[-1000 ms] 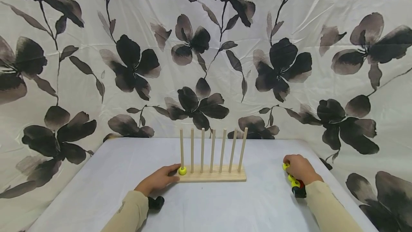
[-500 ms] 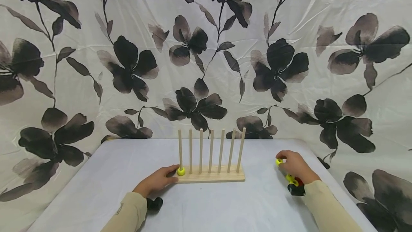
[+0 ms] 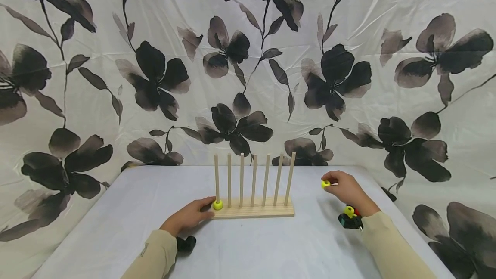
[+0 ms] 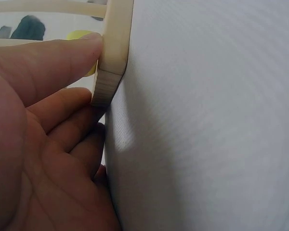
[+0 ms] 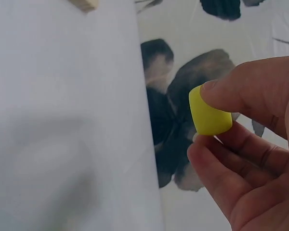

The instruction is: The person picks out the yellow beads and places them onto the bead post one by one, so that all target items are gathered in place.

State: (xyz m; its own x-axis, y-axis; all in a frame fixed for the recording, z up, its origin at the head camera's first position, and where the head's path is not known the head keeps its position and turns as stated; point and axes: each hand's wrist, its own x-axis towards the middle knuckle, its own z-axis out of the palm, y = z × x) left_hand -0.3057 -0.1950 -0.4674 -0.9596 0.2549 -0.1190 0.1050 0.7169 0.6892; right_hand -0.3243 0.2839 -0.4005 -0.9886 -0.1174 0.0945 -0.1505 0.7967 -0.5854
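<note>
A wooden peg rack (image 3: 253, 213) stands at the middle of the table, a row of several upright dowels on a flat base. One yellow bead (image 3: 218, 205) sits at the foot of its leftmost dowel. My left hand (image 3: 190, 217) grips the left end of the base; in the left wrist view the thumb lies against one side of the wood (image 4: 116, 38) and fingers touch the other. To the right of the rack, my right hand (image 3: 346, 189) is raised over the table, pinching a second yellow bead (image 5: 209, 113) between thumb and fingertips.
More yellow beads (image 3: 349, 211) and something red (image 3: 357, 212) show by the right wrist, partly hidden by the black wrist camera (image 3: 350, 222). Another black camera (image 3: 186, 244) is on the left wrist. A floral curtain (image 3: 240, 76) hangs behind the white table (image 3: 248, 249).
My right hand has lifted the yellow bead up from near the other beads and moved left toward the rack. The left hand stays on the base.
</note>
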